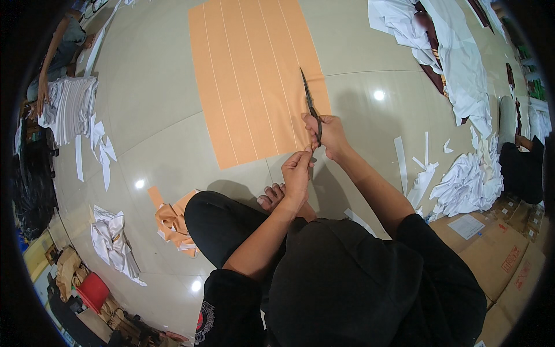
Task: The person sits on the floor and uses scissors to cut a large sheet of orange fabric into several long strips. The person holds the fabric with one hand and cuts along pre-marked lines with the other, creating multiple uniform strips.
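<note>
An orange sheet (243, 87) marked with pale parallel lines lies on the tiled floor. My right hand (325, 132) grips dark scissors (308, 95) at the handles, its blades pointing up along the sheet near its right side. Just below and left of it, my left hand (296, 169) pinches the lower edge of the orange sheet near its right corner. My crossed leg and bare foot (272, 198) are beneath my arms.
Crumpled orange scraps (173, 222) and white scraps (113, 234) lie lower left, a white stack (66, 110) at left, white cloth (462, 87) at right, cardboard boxes (491, 260) lower right. Another person's arm (49, 69) shows top left; a dark-clothed person (520, 170) sits far right.
</note>
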The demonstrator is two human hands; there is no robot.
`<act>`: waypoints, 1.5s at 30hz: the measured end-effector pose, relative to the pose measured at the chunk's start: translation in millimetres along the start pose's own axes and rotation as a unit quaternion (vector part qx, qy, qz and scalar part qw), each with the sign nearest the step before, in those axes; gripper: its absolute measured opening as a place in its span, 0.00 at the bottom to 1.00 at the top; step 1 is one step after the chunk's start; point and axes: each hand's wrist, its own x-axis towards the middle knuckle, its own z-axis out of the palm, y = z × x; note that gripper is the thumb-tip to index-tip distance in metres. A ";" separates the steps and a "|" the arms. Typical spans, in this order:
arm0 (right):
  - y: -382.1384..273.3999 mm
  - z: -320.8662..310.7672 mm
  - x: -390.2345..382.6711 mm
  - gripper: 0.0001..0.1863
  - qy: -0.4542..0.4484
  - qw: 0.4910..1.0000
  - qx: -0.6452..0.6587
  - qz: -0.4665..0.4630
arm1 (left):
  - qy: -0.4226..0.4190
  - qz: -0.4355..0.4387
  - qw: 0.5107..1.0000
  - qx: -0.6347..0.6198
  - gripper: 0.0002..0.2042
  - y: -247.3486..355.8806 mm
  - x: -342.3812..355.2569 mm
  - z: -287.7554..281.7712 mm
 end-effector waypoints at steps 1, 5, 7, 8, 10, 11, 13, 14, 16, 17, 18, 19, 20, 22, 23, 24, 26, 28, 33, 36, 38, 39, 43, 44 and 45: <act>-1.0 0.1 -0.8 0.22 -0.001 1.000 -0.001 -0.001 | 0.001 0.000 1.000 0.001 0.12 0.3 -0.1 -0.2; -5.1 -0.2 -3.7 0.22 0.000 1.000 -0.008 0.002 | -0.001 0.000 1.000 0.000 0.12 -0.6 0.8 -0.4; -5.7 -0.2 -3.4 0.22 -0.003 1.000 -0.007 -0.002 | 0.001 -0.003 1.000 -0.006 0.13 -0.2 0.8 0.1; -6.2 0.0 -3.3 0.22 -0.005 1.000 -0.006 -0.004 | 0.005 -0.005 1.000 -0.010 0.13 0.8 0.2 0.6; -9.0 1.1 -2.9 0.22 0.000 1.000 -0.005 0.004 | 0.010 -0.009 1.000 -0.016 0.13 0.7 -0.1 -0.2; -10.9 2.4 -2.8 0.22 0.002 1.000 -0.005 0.009 | 0.009 -0.010 1.000 -0.017 0.13 -0.4 0.2 -1.6; -13.7 3.4 -1.0 0.23 -0.006 1.000 -0.003 0.004 | 0.007 -0.011 1.000 -0.020 0.13 -0.2 -0.3 -1.8; -14.9 3.4 0.7 0.23 -0.009 1.000 -0.002 0.001 | 0.005 -0.011 1.000 -0.023 0.13 1.3 -1.3 -0.8; -18.6 5.0 5.4 0.23 -0.003 1.000 -0.007 -0.004 | 0.002 -0.013 1.000 -0.025 0.13 2.1 -1.6 -0.3; -20.4 6.1 7.4 0.23 0.001 1.000 -0.009 -0.006 | 0.002 -0.015 1.000 -0.024 0.13 1.7 -1.1 -0.8; -21.9 6.9 8.8 0.23 0.002 1.000 -0.008 -0.007 | 0.001 -0.017 1.000 -0.024 0.13 1.4 -0.8 -1.3; -24.1 8.2 9.6 0.23 0.002 1.000 -0.007 -0.009 | 0.002 -0.021 0.999 -0.024 0.13 1.6 -1.0 -1.8; -26.0 9.3 10.0 0.23 0.003 1.000 -0.006 -0.010 | 0.002 -0.024 0.999 -0.024 0.13 1.8 -1.3 -2.2; -28.3 10.3 11.1 0.23 -0.001 1.000 -0.002 -0.009 | 0.002 -0.026 0.999 -0.025 0.13 2.4 -1.9 -2.3; -29.1 10.4 11.8 0.23 -0.003 1.000 0.000 -0.009 | 0.001 -0.025 0.999 -0.025 0.13 2.8 -2.1 -2.0; -29.9 10.6 12.8 0.23 0.001 1.000 -0.004 -0.008 | 0.000 -0.024 0.999 -0.025 0.13 3.1 -2.3 -1.7; -30.5 11.4 14.3 0.23 0.008 1.000 -0.012 -0.005 | -0.001 -0.013 1.000 -0.013 0.13 2.1 -1.9 -1.5; -30.3 10.8 14.9 0.22 0.002 1.000 -0.012 -0.004 | -0.002 -0.010 1.000 -0.006 0.13 1.8 -1.7 -1.6; -27.8 10.9 16.3 0.21 0.002 1.000 -0.014 -0.001 | -0.005 -0.013 1.000 -0.005 0.13 0.0 -0.5 -2.9; -25.5 10.7 17.7 0.21 -0.002 1.000 -0.013 -0.004 | -0.005 -0.010 1.000 -0.004 0.13 0.9 -1.0 -2.2; -24.2 10.2 18.5 0.20 -0.002 1.000 -0.012 -0.007 | -0.003 -0.014 1.000 -0.004 0.13 1.6 -1.1 -1.6; -23.8 9.7 18.9 0.21 -0.001 1.000 -0.013 -0.009 | -0.003 -0.015 1.000 -0.004 0.13 1.9 -1.1 -1.3; -27.6 10.5 19.9 0.22 0.000 1.000 -0.022 -0.007 | 0.003 -0.014 1.000 -0.002 0.13 2.0 -1.5 -1.1; -30.1 11.5 20.3 0.22 0.000 1.000 -0.025 -0.005 | 0.003 -0.014 1.000 -0.004 0.13 1.7 -1.3 -1.8; -32.4 13.0 21.5 0.23 0.000 1.000 -0.023 -0.001 | 0.003 -0.013 1.000 -0.006 0.12 1.3 -1.3 -2.5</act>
